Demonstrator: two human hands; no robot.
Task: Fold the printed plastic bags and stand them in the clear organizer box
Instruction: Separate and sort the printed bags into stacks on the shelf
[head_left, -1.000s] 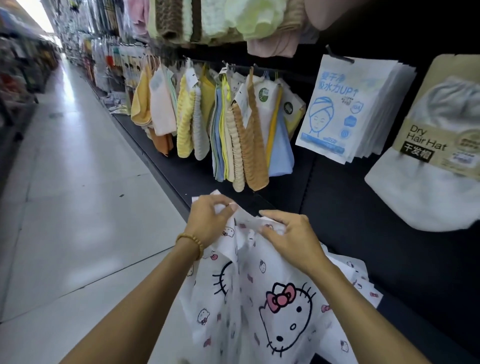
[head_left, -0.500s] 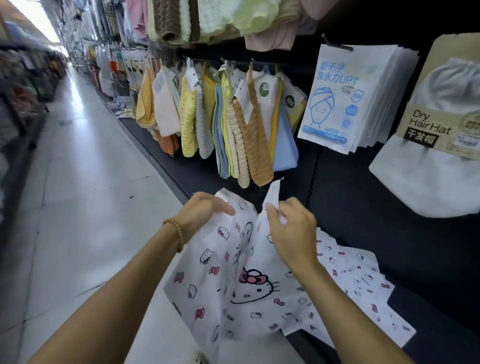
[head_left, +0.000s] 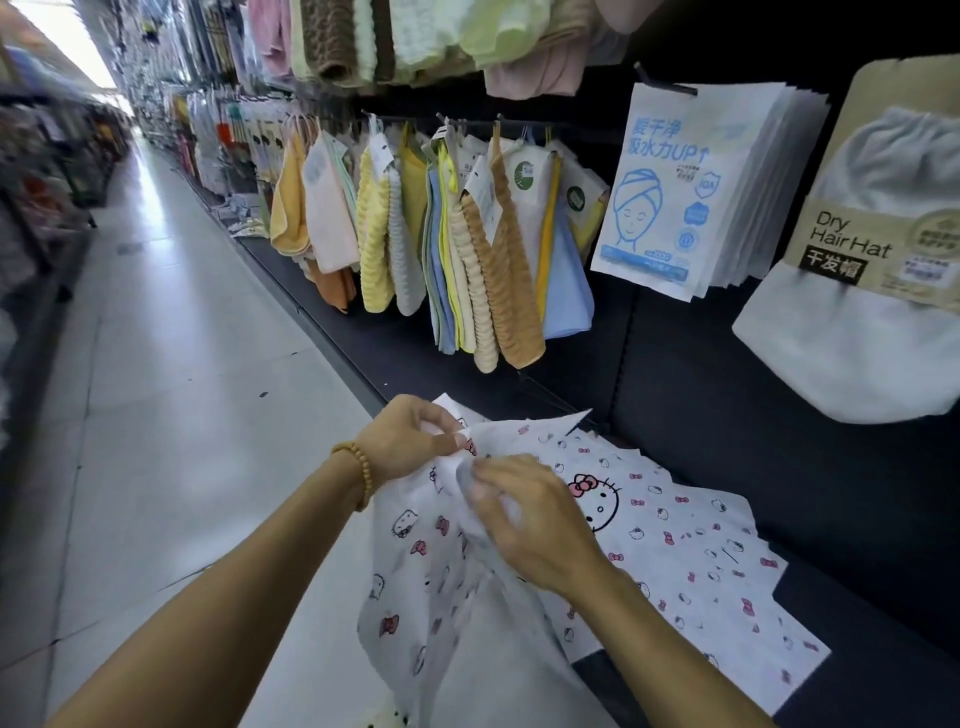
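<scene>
White plastic printed with pink bows and cat faces hung crumpled between your hands: the printed plastic bag (head_left: 415, 566) drooped over the pale tiled floor (head_left: 171, 395), its top gathered where your left hand (head_left: 402, 441) with the beaded wrist pinched it and your right hand (head_left: 530, 519) curled its fingers round the same bunch. Just beyond, more matching printed bags (head_left: 691, 566) lay flat in an overlapping heap on the black shelf (head_left: 857, 613). Farther back, coloured hanging towels (head_left: 467, 260) and white hair-towel packets (head_left: 670, 197) hung on the black display wall
</scene>
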